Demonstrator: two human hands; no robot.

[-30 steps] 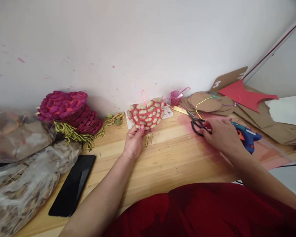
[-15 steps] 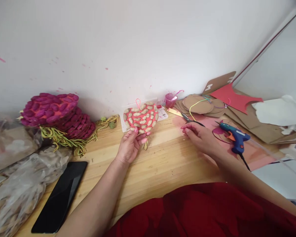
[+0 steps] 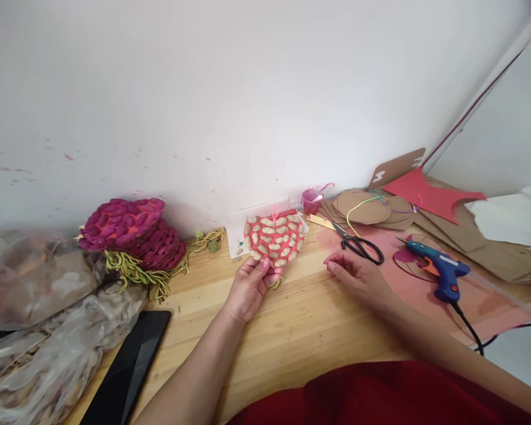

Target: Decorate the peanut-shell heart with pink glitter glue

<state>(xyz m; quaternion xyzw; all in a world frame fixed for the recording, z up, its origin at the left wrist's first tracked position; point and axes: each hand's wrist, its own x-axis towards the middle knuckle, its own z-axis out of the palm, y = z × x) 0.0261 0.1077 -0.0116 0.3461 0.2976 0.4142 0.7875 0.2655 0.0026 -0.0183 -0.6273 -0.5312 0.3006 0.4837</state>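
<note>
My left hand (image 3: pixel 250 287) is closed on the lower tip of a red peanut-covered ornament (image 3: pixel 274 239), thumb on its front face. The ornament is held up tilted, with unpainted peanut shells in rows and a pink loop at its top. A yellow-green tassel (image 3: pixel 275 284) shows just under my fingers. My right hand (image 3: pixel 358 276) hovers over the table right of the ornament, fingers loosely curved and apart, with nothing seen in it. Black-handled scissors (image 3: pixel 363 248) lie just beyond it. To its right rests a blue glue gun (image 3: pixel 442 274) on a pink sheet (image 3: pixel 491 307).
Purple peanut ornaments (image 3: pixel 119 224) with yellow-green tassels are stacked at left, near plastic bags (image 3: pixel 48 354) and a black phone (image 3: pixel 128 366). At the back are a pink cup (image 3: pixel 312 202), cardboard discs (image 3: pixel 360 206) and red paper (image 3: pixel 433 192). A white wall (image 3: pixel 248 106) stands behind.
The camera view has shifted left and up, so things appear lower and further right. My left hand keeps the ornament, now tilted differently. The right hand has drawn back slightly from the scissors, uncovering their handles.
</note>
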